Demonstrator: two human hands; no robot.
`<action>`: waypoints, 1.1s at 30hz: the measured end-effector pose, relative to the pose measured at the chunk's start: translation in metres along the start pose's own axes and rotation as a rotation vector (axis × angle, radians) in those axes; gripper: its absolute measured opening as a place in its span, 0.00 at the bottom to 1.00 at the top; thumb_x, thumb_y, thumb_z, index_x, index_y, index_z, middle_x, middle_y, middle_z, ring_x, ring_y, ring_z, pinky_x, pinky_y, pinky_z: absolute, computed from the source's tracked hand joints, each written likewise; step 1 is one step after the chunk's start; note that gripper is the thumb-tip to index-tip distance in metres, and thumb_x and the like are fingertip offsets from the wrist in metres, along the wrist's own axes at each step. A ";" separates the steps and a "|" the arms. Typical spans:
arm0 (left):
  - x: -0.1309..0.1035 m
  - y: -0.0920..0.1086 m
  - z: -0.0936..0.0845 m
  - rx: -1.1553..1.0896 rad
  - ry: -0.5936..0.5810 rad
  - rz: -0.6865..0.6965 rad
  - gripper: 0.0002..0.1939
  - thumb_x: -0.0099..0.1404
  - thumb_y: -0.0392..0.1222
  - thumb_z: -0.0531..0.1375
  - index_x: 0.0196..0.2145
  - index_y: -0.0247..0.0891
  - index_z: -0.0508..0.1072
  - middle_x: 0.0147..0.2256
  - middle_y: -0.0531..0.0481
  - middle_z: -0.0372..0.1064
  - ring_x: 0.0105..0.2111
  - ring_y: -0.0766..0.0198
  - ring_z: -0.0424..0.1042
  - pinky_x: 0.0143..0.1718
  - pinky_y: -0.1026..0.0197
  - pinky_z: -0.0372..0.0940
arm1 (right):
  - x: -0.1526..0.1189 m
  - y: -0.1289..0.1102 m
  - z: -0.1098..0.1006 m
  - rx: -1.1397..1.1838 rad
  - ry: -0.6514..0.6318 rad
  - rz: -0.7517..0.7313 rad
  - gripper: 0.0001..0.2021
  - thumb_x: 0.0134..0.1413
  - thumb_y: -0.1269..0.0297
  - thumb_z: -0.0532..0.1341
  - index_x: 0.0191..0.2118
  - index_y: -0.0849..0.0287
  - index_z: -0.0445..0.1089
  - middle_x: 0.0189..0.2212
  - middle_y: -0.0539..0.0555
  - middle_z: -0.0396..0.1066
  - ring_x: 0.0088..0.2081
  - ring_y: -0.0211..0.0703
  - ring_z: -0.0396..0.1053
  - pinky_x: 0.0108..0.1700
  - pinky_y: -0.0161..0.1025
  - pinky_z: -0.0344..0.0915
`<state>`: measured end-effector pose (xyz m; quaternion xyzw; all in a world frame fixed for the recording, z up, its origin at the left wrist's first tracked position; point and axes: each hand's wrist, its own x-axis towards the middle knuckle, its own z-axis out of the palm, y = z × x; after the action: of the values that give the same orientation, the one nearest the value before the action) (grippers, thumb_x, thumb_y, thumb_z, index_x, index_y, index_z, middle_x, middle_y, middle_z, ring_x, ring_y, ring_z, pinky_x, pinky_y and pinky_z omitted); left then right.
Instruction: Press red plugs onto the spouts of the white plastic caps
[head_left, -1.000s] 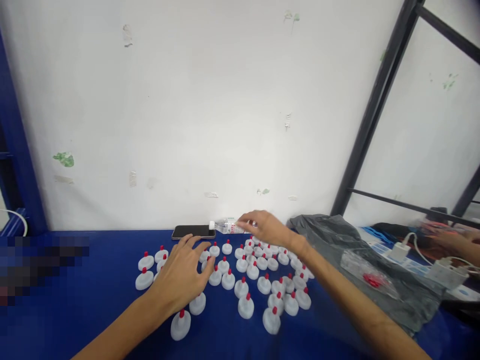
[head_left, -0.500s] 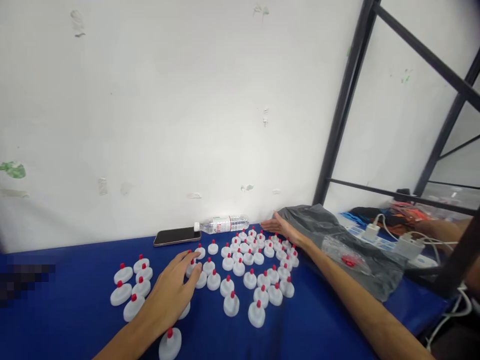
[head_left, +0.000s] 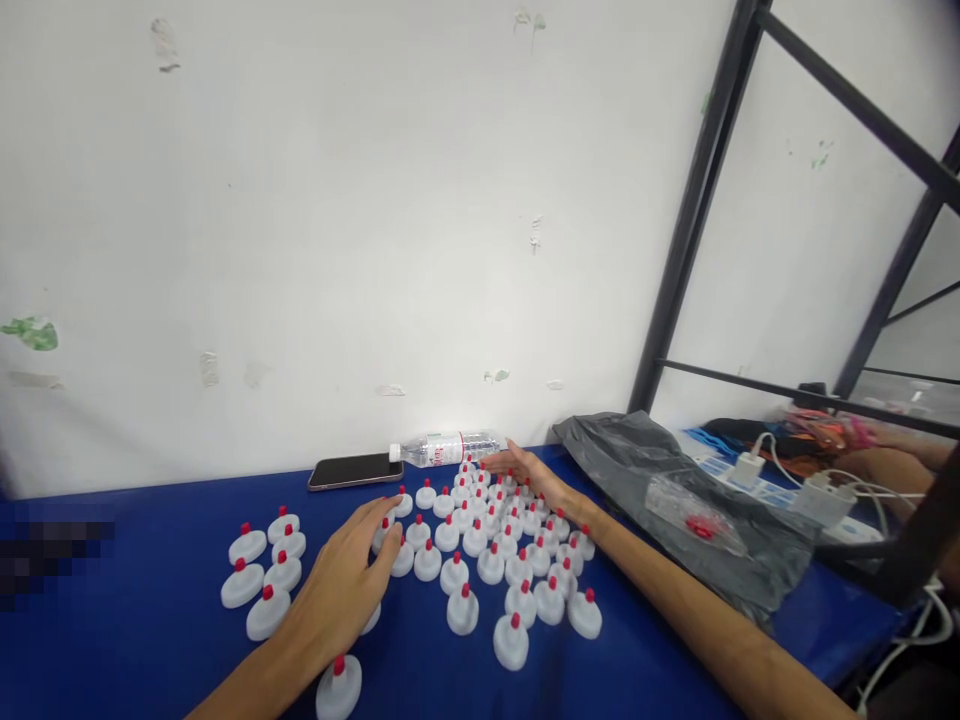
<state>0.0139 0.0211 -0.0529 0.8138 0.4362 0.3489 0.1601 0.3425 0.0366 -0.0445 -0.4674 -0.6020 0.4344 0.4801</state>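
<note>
Many white round pieces with red tips [head_left: 454, 574], like nozzle caps, stand tip-up on the blue tabletop [head_left: 150, 660]. My left hand [head_left: 351, 565] rests low at the left side of the main cluster, fingers spread beside a few pieces, and it partly hides some. My right hand [head_left: 534, 476] lies on its edge along the far right side of the cluster, fingers stretched out towards the left. Its palm and forearm border the pieces. Neither hand grips anything. A smaller group of white pieces [head_left: 284, 572] stands left of my left hand, and a single piece [head_left: 339, 688] is close to me.
A phone [head_left: 355, 471] and a lying clear bottle [head_left: 446, 449] are by the white wall. On the right lie a grey plastic bag [head_left: 622, 450], a small clear bag with red pieces [head_left: 701, 525] and a power strip with chargers [head_left: 823, 498]. A black metal frame [head_left: 686, 225] rises there.
My right hand has swept left, and the right-hand pieces have bunched closer together to the left. The grey bag is more exposed. My left hand has stayed put.
</note>
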 end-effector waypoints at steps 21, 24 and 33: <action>0.045 -0.059 -0.102 -0.089 0.146 -0.300 0.28 0.72 0.47 0.41 0.28 0.33 0.76 0.31 0.45 0.81 0.37 0.53 0.79 0.47 0.54 0.70 | 0.005 0.013 -0.020 0.196 0.406 -0.047 0.31 0.52 0.31 0.54 0.35 0.56 0.77 0.54 0.61 0.75 0.59 0.61 0.66 0.58 0.51 0.60; 0.044 -0.069 -0.084 -0.218 0.087 -0.307 0.29 0.72 0.47 0.40 0.27 0.34 0.76 0.31 0.44 0.82 0.36 0.56 0.81 0.43 0.59 0.72 | 0.005 0.016 -0.018 0.172 0.403 -0.042 0.30 0.51 0.31 0.55 0.34 0.55 0.78 0.53 0.60 0.75 0.58 0.62 0.66 0.58 0.52 0.60; 0.031 -0.037 -0.041 -0.184 -0.006 -0.128 0.22 0.70 0.51 0.48 0.33 0.41 0.79 0.39 0.47 0.82 0.43 0.52 0.78 0.49 0.54 0.68 | 0.000 0.009 0.008 -0.027 0.086 -0.107 0.36 0.62 0.32 0.46 0.45 0.56 0.80 0.49 0.59 0.78 0.56 0.59 0.70 0.62 0.56 0.57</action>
<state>-0.0253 0.0657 -0.0316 0.7670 0.4531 0.3742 0.2575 0.3361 0.0381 -0.0545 -0.4594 -0.6107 0.3793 0.5217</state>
